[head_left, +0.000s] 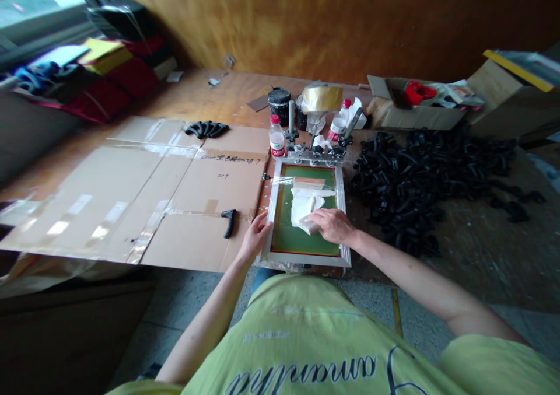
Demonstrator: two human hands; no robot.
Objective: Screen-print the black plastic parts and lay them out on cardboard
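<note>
A silver-framed screen [346,231] with a green mesh lies in front of me, its far edge under metal clamps [312,153]. My right hand [333,226] is closed on a crumpled white cloth [301,207] over the mesh. Just beyond the cloth, a wooden-edged squeegee [310,182] rests on the screen. My left hand [259,234] touches the frame's left edge with its fingers; whether it grips the frame I cannot tell. Left of that hand, one black curved part [228,223] lies on flattened cardboard [196,185].
Several black parts [206,129] lie in a row on the cardboard's far side. A large pile of black parts [394,179] is at the right. Behind the screen stand a red-capped bottle [276,137], a black tub [279,104] and a tape roll [322,99]. An open box [420,116] sits back right.
</note>
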